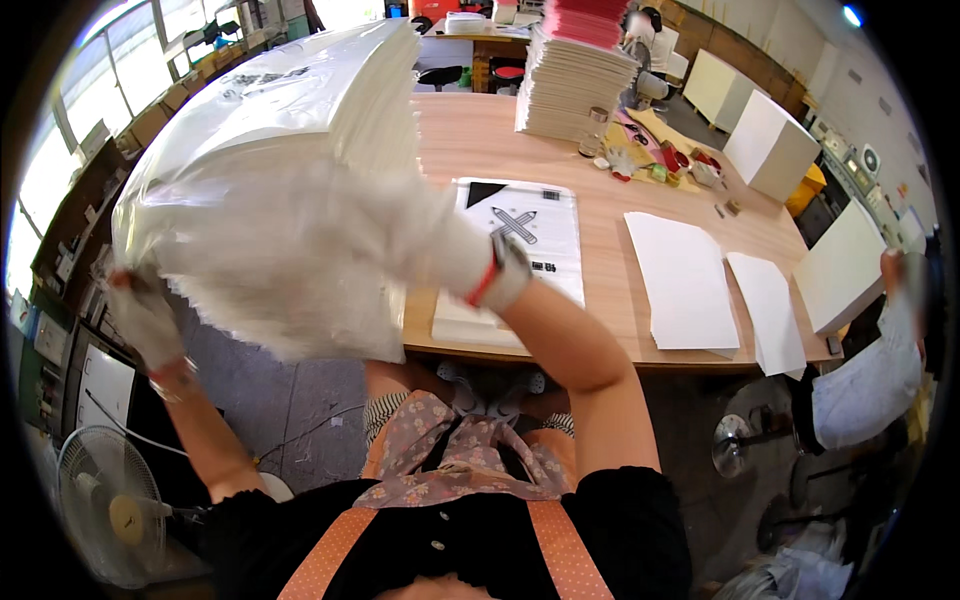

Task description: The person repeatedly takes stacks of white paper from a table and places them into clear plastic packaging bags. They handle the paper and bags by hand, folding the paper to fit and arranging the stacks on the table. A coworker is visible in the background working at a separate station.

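I hold up a big, thick stack of white sheets wrapped in clear plastic (270, 170), tilted over the left end of the wooden table (600, 200). My left hand (145, 320), in a white work glove, grips its lower left corner. My right hand (470, 262), also gloved, with a red-edged cuff, presses against the stack's right side; its fingers are blurred and partly hidden by plastic. Under my right wrist lies a flat stack of printed white sheets (535, 240) on the table.
Two loose piles of white sheets (685, 285) lie to the right. A tall stack of paper (570, 85) stands at the back beside small tools and clutter (660, 155). Another person's sleeve (870, 380) is at the right edge. A floor fan (110, 510) stands lower left.
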